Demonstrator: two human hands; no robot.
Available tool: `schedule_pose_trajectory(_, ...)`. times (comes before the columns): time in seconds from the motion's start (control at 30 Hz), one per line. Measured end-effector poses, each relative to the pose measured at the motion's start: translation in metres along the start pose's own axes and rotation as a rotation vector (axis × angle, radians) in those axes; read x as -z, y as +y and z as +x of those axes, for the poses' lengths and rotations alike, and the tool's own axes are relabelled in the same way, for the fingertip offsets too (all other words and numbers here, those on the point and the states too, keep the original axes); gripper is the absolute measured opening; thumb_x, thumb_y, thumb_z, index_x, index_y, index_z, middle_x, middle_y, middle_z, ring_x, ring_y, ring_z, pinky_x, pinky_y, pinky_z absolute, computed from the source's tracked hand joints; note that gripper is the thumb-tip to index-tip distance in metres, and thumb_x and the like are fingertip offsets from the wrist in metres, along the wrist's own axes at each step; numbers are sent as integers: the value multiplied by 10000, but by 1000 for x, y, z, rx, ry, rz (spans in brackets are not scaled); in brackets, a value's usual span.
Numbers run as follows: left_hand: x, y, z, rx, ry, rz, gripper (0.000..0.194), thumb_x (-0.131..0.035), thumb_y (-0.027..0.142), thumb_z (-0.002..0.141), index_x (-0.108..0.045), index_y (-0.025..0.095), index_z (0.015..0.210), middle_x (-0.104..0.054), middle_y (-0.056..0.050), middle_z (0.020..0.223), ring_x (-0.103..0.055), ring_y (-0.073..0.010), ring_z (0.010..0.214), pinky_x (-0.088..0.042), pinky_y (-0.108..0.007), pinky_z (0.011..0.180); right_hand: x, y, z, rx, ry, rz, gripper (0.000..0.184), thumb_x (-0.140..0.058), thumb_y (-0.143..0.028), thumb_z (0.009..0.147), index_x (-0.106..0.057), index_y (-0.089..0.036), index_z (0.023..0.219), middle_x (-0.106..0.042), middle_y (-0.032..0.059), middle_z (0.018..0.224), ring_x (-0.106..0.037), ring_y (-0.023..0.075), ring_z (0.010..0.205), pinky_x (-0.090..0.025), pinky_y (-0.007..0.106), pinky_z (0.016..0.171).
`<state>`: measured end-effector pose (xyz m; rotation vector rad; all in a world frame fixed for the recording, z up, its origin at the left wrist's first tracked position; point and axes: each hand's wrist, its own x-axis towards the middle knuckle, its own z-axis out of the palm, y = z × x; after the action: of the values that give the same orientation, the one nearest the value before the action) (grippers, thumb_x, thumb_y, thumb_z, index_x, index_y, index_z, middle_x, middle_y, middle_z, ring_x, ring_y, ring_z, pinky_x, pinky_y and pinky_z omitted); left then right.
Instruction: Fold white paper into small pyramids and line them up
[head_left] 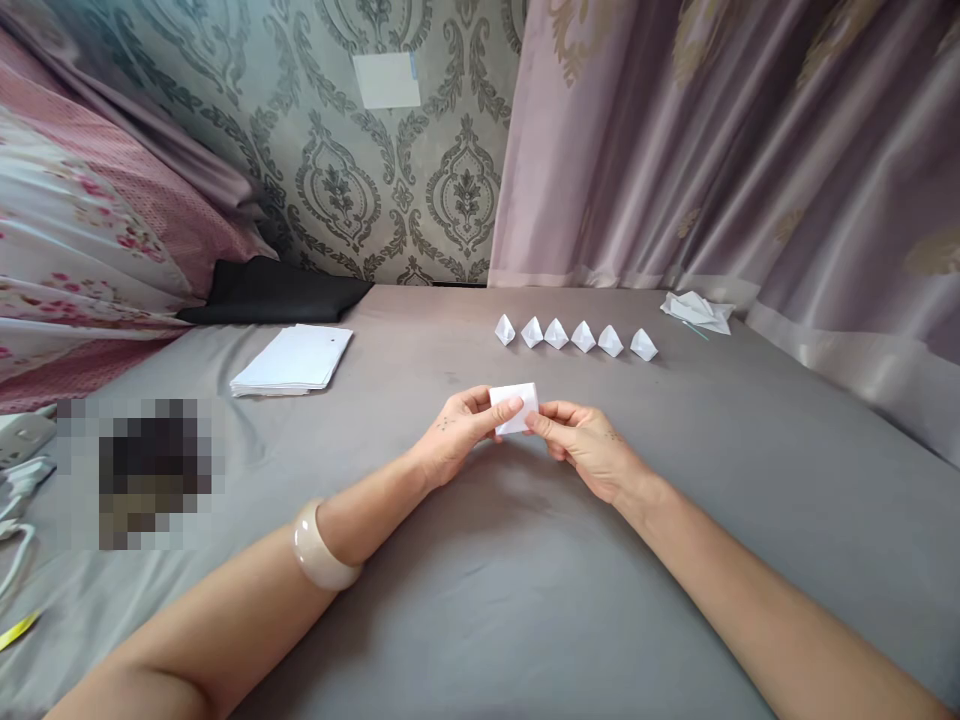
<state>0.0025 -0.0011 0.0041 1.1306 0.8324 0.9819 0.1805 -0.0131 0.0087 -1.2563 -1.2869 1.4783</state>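
Note:
A small folded piece of white paper (513, 398) is held up between both hands, above the grey sheet (480, 600). My left hand (459, 432) grips its left side, thumb across the front and fingers behind. At its lower right corner, my right hand (581, 443) pinches the paper between thumb and fingers. Beyond the hands stands a row of several small folded white paper shapes (583, 337) with pointed tops. The fingertips behind the paper are hidden.
Back left lies a stack of white paper (294, 358), with a black cloth (277, 290) behind it. Crumpled white paper (697, 311) and a thin bluish stick (696, 330) are at back right. A white power strip (24, 438) with cables and a blurred-out patch (154, 475) occupy the left.

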Motion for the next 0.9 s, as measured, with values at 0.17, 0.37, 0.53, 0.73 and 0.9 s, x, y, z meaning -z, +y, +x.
schedule_pose_trajectory(0.17,-1,-5,1,-40,49,84,248,-754,382,723,-681,153,780,-673,-28,792,-539,-112,709,-397,-232,652,-3,8,3,-14,56,154,357,-768,-466,672,-704,-186,884,-643,7,813,-384,64,559,-325,243,540)
schedule_pose_trajectory(0.37,4,-8,1,-287,166,563,229,-647,408,818,-709,188,809,-643,-28,802,-540,-139,713,-408,-253,644,0,10,3,235,193,-280,297,-719,-425,737,-665,-222,946,-659,33,946,-532,132,692,-425,280,650)
schedule_pose_trajectory(0.53,12,-15,2,-674,142,1107,221,-502,319,931,-701,225,914,-612,-58,890,-531,-164,816,-447,-281,740,8,19,5,615,218,-659,124,-575,-301,872,-682,-240,882,-658,40,919,-555,145,688,-441,282,653)
schedule_pose_trajectory(0.73,17,-16,6,-826,39,1522,287,-343,168,970,-629,181,996,-642,-86,980,-515,-183,830,-398,-311,744,11,24,5,818,261,-1174,321,-379,-114,933,-683,-216,939,-675,56,920,-592,170,815,-408,290,738)
schedule_pose_trajectory(0.9,13,-14,8,-740,-111,1745,335,-314,161,972,-638,169,886,-655,-87,920,-524,-196,792,-355,-329,694,7,26,7,794,200,-1458,305,-393,-88,926,-663,-176,814,-651,67,841,-543,181,741,-366,322,685)
